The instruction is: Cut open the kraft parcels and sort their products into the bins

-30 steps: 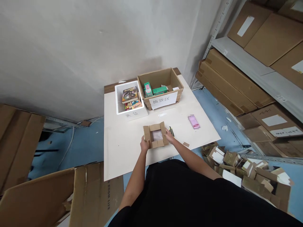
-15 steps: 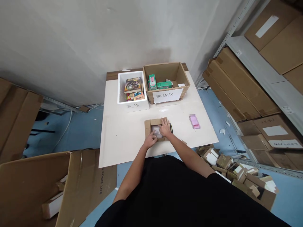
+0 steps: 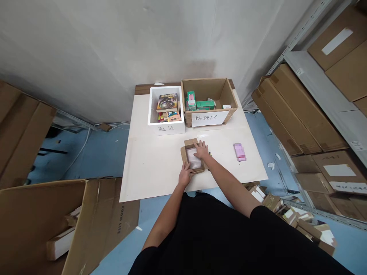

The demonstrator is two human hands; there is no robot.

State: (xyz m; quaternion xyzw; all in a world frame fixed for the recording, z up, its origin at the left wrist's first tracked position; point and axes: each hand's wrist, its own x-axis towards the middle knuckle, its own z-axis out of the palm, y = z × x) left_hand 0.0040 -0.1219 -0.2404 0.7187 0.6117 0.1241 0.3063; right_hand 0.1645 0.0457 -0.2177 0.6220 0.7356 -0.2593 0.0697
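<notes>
On the white table (image 3: 155,160), the small open cardboard box (image 3: 190,142) looks light, with stiff walls and bendy flaps, best held by opposite sides; the left hand (image 3: 185,175) curls at its near-left corner, grip unclear, the right hand (image 3: 202,150) spreading open over its right side.

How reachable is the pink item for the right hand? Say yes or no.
Probably yes: the right hand is at the small open box, the pink item lies to its right on the table, and nothing visible stands between them.
</notes>
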